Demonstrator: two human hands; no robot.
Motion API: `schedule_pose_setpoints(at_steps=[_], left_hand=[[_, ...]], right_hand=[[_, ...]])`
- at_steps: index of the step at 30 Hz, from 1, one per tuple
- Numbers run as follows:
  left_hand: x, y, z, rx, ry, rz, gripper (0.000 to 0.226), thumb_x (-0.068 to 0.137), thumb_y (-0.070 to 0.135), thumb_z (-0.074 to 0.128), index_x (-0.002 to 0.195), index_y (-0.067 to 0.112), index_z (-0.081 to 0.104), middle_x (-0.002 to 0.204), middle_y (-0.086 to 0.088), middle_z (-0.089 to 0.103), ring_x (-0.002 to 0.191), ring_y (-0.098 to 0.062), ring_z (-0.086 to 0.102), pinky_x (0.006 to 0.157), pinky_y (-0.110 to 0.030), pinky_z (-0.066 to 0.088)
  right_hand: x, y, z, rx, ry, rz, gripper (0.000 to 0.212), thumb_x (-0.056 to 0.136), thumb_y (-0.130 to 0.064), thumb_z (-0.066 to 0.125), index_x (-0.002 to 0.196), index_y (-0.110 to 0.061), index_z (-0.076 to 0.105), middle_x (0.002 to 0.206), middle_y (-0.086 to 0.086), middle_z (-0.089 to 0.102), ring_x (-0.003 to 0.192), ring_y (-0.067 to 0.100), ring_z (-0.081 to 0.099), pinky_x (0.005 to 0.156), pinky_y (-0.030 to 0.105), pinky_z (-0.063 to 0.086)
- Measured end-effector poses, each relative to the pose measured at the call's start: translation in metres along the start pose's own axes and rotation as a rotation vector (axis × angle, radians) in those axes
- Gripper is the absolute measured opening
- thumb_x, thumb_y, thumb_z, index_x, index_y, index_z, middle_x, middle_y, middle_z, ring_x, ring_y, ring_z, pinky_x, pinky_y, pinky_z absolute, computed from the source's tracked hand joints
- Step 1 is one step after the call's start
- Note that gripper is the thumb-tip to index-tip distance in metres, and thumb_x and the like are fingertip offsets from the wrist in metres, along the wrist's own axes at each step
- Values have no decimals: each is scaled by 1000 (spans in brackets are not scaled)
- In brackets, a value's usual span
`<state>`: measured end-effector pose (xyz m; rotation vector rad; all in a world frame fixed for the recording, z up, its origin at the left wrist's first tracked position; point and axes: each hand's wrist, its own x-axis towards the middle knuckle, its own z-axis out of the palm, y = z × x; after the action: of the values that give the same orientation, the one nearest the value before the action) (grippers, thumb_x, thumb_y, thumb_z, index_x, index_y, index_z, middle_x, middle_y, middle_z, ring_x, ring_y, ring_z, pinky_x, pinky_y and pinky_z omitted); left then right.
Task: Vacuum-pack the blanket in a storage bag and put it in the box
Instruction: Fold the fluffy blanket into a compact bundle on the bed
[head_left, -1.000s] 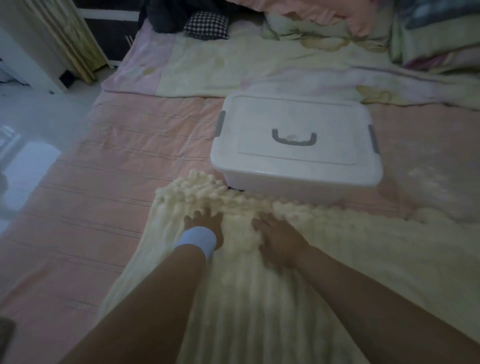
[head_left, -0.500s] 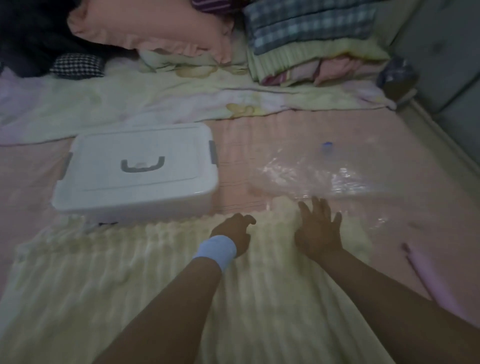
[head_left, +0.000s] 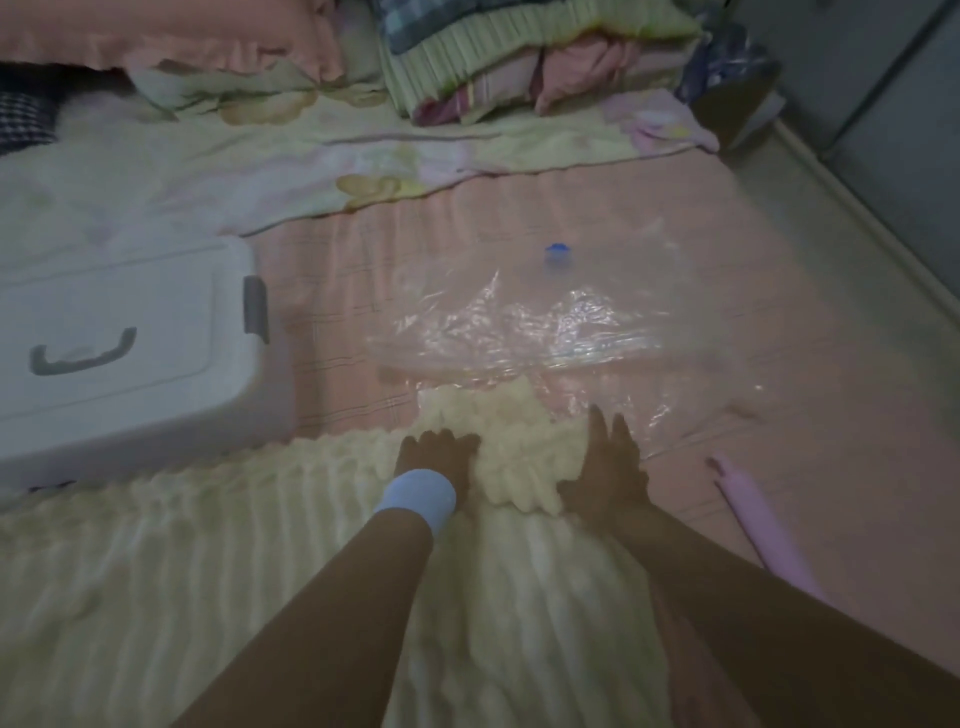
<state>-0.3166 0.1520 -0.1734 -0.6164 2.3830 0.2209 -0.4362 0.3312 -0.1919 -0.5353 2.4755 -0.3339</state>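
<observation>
A cream ribbed blanket (head_left: 208, 587) lies spread over the near part of the pink bed. Its far right corner is bunched up between my hands. My left hand (head_left: 436, 454), with a pale blue wristband, has its fingers curled into the bunched edge. My right hand (head_left: 608, 467) lies flat with straight fingers against the right side of the bunch. Just beyond the hands lies the clear storage bag (head_left: 545, 332), flat on the bed, with a blue valve (head_left: 558, 252). The white lidded box (head_left: 119, 353) with a grey handle stands at the left, lid on.
A pink tube-like object (head_left: 758, 525) lies on the bed to the right of my right arm. Folded bedding (head_left: 519, 62) and pillows are stacked at the head of the bed. A grey wall panel (head_left: 893, 130) runs along the bed's right edge.
My view and both hands have swung right from in front of the box to the blanket's right corner by the bag. The corner is now bunched up between my hands.
</observation>
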Motion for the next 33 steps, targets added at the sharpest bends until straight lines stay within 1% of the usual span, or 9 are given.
schedule_pose_setpoints(at_steps=[2,4,9,11,14,18,23,28,33], left_hand=[[-3,-6,4,-18,-68,-62,64,89,42,55,146,36,26,145,-5,40,133,-30,39,110,-43,26],[-7,-10,1,-38,-151,-109,69,86,46,58,147,32,29,146,-5,39,133,-31,39,110,-43,28],[-10,18,-25,-174,41,127,106,67,57,75,151,37,13,150,-2,33,136,-28,34,112,-41,28],[-11,32,-30,-415,-20,171,113,68,46,79,151,43,3,147,0,43,128,-28,47,105,-40,40],[-16,30,-28,-382,-89,122,80,81,30,71,147,39,28,137,-1,54,121,-27,54,100,-38,46],[-29,4,-19,-138,-363,17,62,83,31,73,140,23,49,134,-2,57,121,-23,56,104,-33,43],[-39,-15,-15,-222,-387,-31,58,83,30,72,137,22,52,133,-2,57,121,-23,55,103,-32,43],[-27,0,-40,-351,-290,-39,46,80,31,69,124,19,64,119,-4,64,112,-26,60,96,-35,48],[-3,38,-86,-331,-235,64,42,79,32,69,119,19,66,119,-2,65,107,-26,61,95,-36,49]], right_hand=[[10,8,5,233,-114,150,119,73,-38,83,160,-21,3,153,14,40,134,34,47,106,42,43],[13,7,10,229,-97,127,83,71,-39,80,144,-25,43,130,7,63,116,30,61,98,38,49],[-4,-10,9,0,337,-466,36,62,-15,55,90,-25,73,95,-2,64,91,26,58,74,34,41],[-10,-17,2,226,113,-631,33,65,-18,53,88,-20,76,91,-3,68,82,18,61,71,31,45],[-4,-23,-13,488,-301,-365,24,82,-13,60,90,-28,77,87,-14,72,82,-3,64,78,25,48],[36,-29,-17,455,-73,-72,34,90,-7,54,119,-20,68,124,1,67,117,21,60,90,23,40],[64,-37,13,362,-362,35,87,74,-36,83,146,-11,40,137,7,56,118,28,58,92,34,50],[59,-31,-10,463,91,-104,18,86,-16,67,103,-24,66,103,-2,67,97,25,63,73,29,40],[66,17,-65,362,230,-15,18,85,-14,67,99,-21,60,89,-2,63,88,29,61,69,33,43]])
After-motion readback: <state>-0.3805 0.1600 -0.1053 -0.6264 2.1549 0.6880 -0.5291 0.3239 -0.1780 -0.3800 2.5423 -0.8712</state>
